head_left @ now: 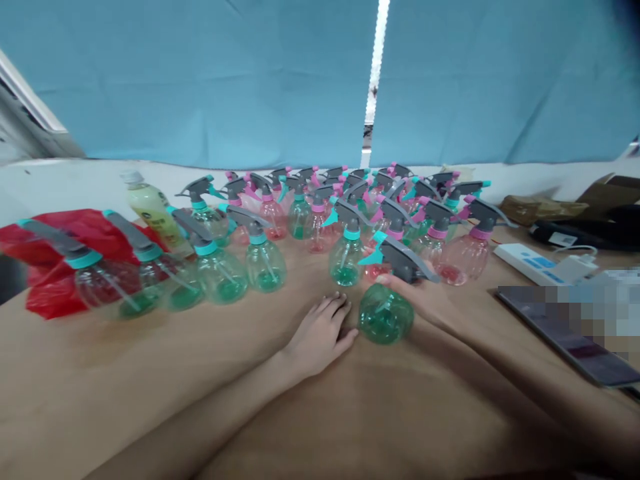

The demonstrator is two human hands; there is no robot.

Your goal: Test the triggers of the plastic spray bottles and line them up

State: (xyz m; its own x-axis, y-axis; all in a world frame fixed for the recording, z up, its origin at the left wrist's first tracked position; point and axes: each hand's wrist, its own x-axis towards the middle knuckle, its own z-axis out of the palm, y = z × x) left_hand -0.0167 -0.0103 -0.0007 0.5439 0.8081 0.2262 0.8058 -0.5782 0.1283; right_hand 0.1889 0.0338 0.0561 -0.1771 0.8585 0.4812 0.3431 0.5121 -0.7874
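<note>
My right hand [417, 293] is closed round the neck of a green spray bottle [386, 317] with a grey and teal trigger head, which hangs tilted over the table's middle. Palm down on the wooden table [320, 407], my left hand [320, 333] lies with its fingers apart and nothing in it, just left of that bottle. Directly beyond my hands stands another green spray bottle [345, 263]. To the left, several green bottles with teal collars form a row, among them one at its right end [265, 267].
Pink and green spray bottles crowd the back, including a pink one [465, 257]. A red plastic bag [50, 280] and a yellowish bottle [155, 213] are at the left. On the right are a power strip [530, 263], a dark phone-like slab [565, 333] and a cardboard box [613, 190].
</note>
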